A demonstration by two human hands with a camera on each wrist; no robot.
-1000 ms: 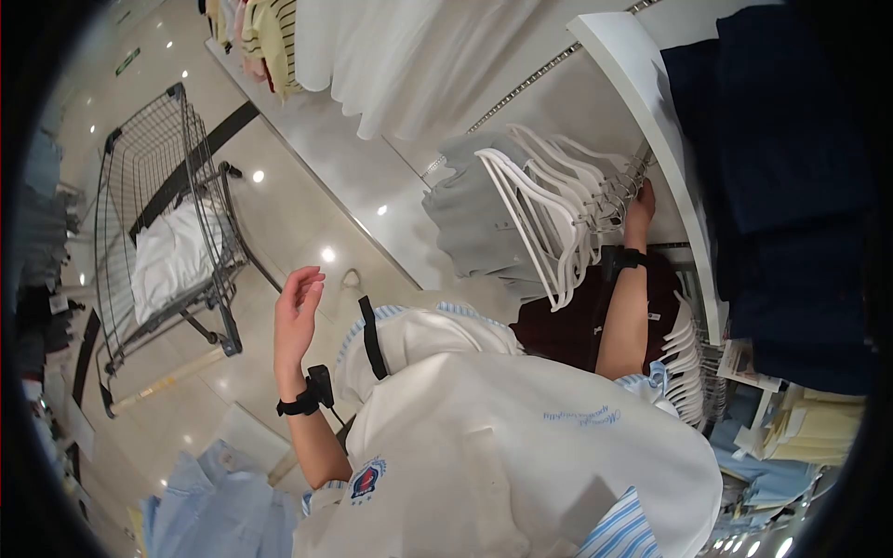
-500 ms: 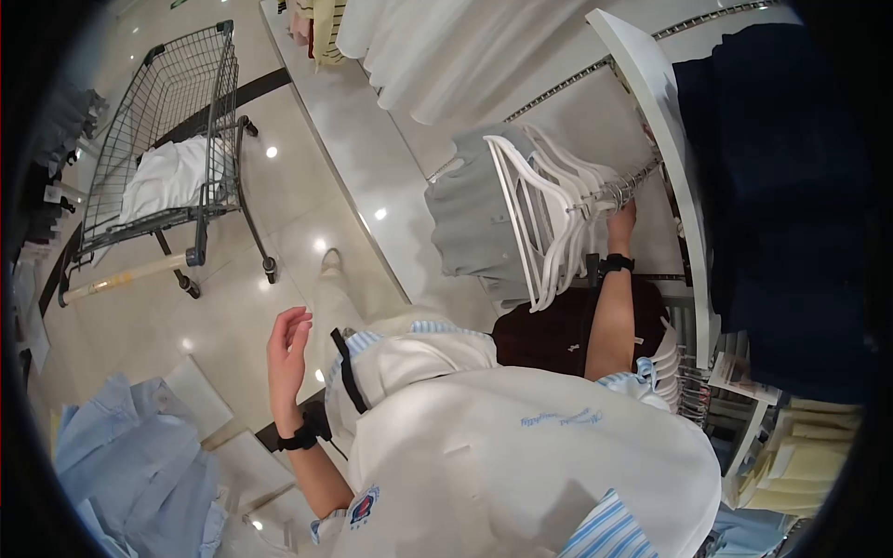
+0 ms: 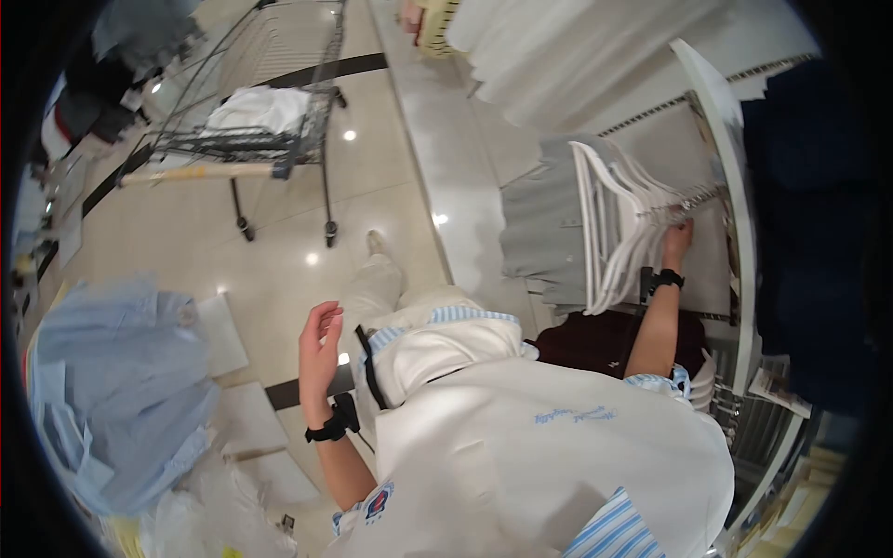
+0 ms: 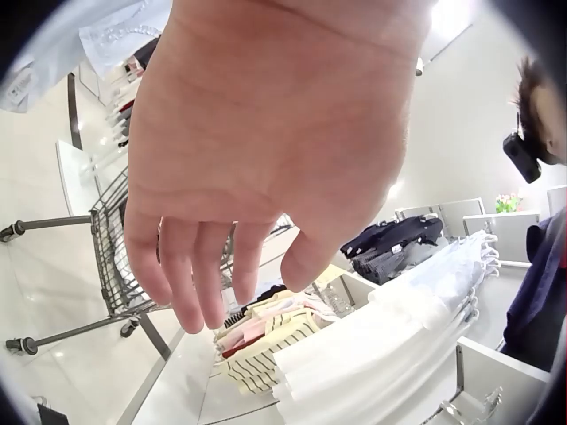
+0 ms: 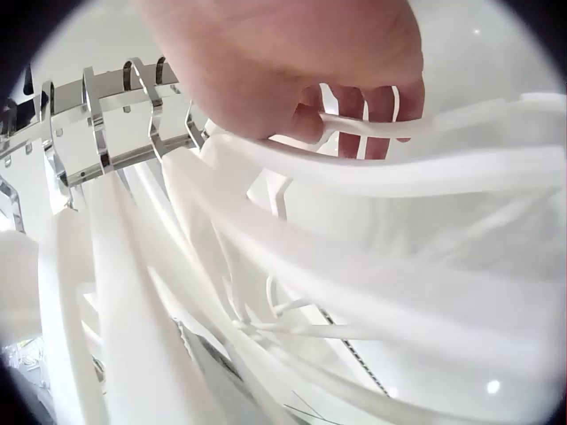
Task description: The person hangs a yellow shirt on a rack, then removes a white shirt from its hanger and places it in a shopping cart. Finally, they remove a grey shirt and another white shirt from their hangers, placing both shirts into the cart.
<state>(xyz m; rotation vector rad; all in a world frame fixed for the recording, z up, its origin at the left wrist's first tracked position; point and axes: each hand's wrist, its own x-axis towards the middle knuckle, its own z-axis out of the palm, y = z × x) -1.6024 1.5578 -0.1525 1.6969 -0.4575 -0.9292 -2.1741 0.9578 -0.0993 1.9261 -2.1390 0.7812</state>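
My right hand [image 3: 676, 238] reaches up to a notched metal rail [image 5: 106, 111] packed with white plastic hangers [image 3: 614, 228]. In the right wrist view its fingers [image 5: 363, 106] curl round the thin neck of one white hanger [image 5: 416, 168] just below the rail. Grey garments [image 3: 539, 228] hang from the same row. My left hand [image 3: 321, 325] is raised beside my body with its palm open and holds nothing; in the left wrist view its fingers [image 4: 199, 283] hang relaxed. A white top [image 3: 521, 437] covers my chest.
A wire shopping cart [image 3: 270, 139] with a white cloth [image 3: 256, 107] in it stands on the glossy floor at the upper left. Light blue shirts [image 3: 112, 391] lie at the left. Navy garments [image 3: 809, 232] hang at the right, and a dark maroon garment [image 3: 595, 339] below the rail.
The head view has swung, so the cart and rail sit higher and further right. My right hand stays at the hanger hooks. My left hand stays raised and empty.
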